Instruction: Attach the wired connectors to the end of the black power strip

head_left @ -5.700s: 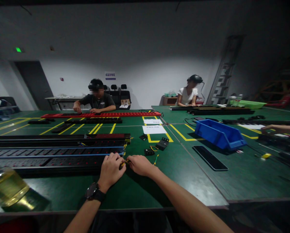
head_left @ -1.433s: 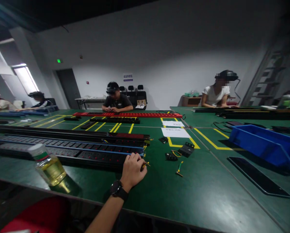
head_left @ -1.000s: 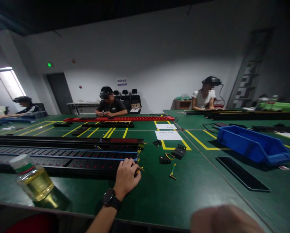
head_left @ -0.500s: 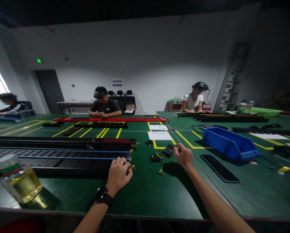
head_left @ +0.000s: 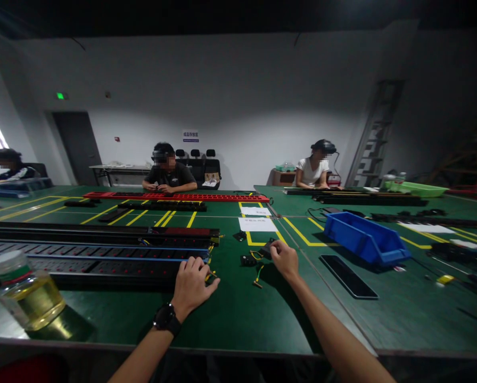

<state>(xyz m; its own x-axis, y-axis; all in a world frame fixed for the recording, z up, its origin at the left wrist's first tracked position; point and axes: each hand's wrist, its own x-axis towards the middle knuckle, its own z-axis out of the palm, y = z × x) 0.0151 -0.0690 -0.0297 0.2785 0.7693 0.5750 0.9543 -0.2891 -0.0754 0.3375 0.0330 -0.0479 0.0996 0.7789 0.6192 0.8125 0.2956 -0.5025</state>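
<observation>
A: Right hand (head_left: 284, 259): fingertips bunched at the edge of the black bracket (head_left: 265, 250), but we can't tell whether they close on it. Left hand (head_left: 192, 284): fingertips at the end of the dark strip (head_left: 134, 267), by the yellow wires (head_left: 211, 275); its undersides are hidden, so we can't call that grip either.

B: What do we log as changed?

A: The right hand. One second back we only get a blur at six to five o'clock, low in view; half a second back it's at the bracket's three o'clock side. Now it sits further over and hides more of the bracket.

B: Left?

A: Stays at the strip end, strip running off toward nine o'clock, thumb pointing to three.

B: Place the bracket for us.

A: On the green table (head_left: 246, 319), at ten o'clock from the right hand. Black block (head_left: 248, 260) just off it at eight, green-and-yellow lead (head_left: 259, 274) near seven, paper sheet (head_left: 257, 224) toward eleven. Blue bin (head_left: 346, 239) well apart, near three.

B: Meaning?

A: We judge the work splits: left minds the wired end, right turns to the loose bracket. No sign it's lifted.
</observation>
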